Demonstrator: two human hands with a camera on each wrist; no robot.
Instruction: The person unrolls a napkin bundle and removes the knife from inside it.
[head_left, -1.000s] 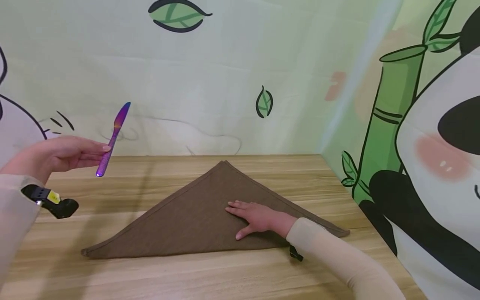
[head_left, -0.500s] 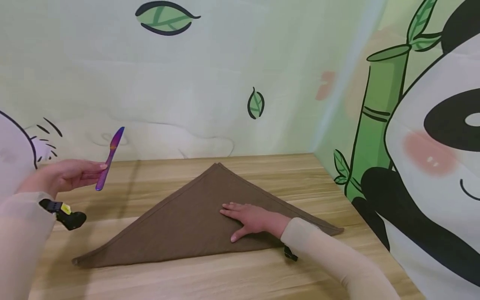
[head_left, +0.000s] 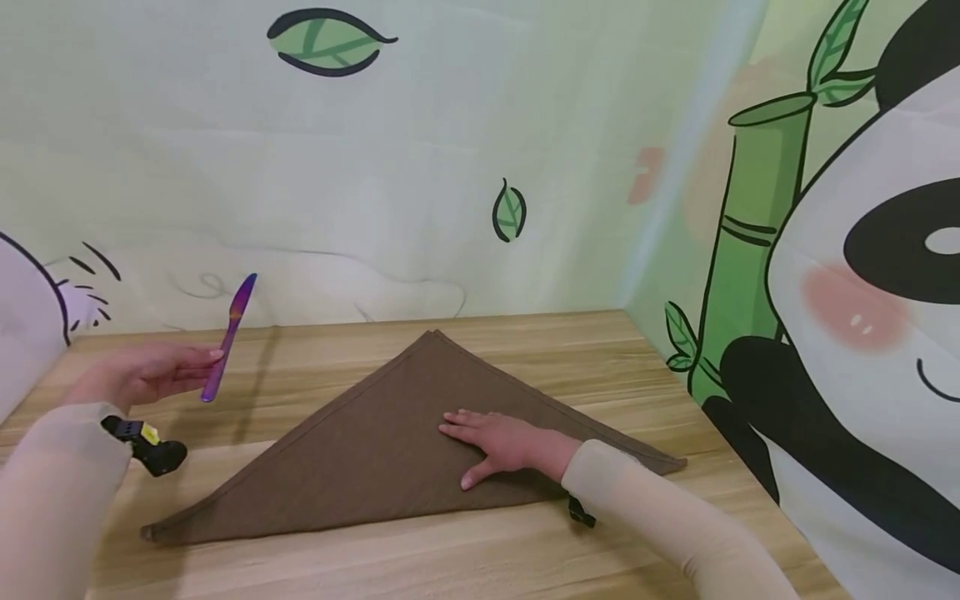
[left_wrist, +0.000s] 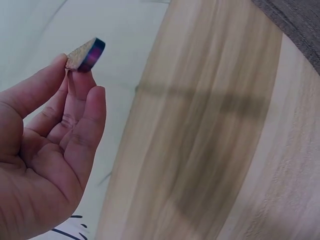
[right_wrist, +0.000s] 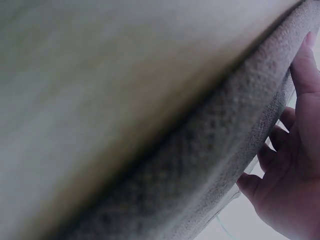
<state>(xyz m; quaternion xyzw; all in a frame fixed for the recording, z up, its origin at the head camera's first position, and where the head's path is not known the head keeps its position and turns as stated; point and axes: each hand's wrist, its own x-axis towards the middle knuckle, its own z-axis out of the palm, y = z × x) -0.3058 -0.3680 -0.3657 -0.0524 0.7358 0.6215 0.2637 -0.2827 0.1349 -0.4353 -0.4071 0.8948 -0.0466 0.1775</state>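
My left hand (head_left: 161, 373) pinches a shiny purple-blue table knife (head_left: 229, 333) by its handle, blade pointing up, above the table's left side. In the left wrist view the end of the knife (left_wrist: 87, 56) sticks out between thumb and fingertips. A brown cloth napkin (head_left: 360, 450), folded into a triangle with its point toward the wall, lies on the table. On the napkin's right half rests my right hand (head_left: 506, 446), fingers spread. The right wrist view shows the napkin's folded edge (right_wrist: 220, 130) close up beside that hand.
Light wood-grain table (head_left: 360, 562) under the napkin meets a printed wall sheet (head_left: 390, 208) at the back. A panda and bamboo print (head_left: 765, 200) covers the right side. Black wrist cameras (head_left: 153, 450) are strapped at the sleeves.
My left hand has come down with the knife, from before the wall toward the table. The view has shifted slightly. My right hand stays in place on the napkin.
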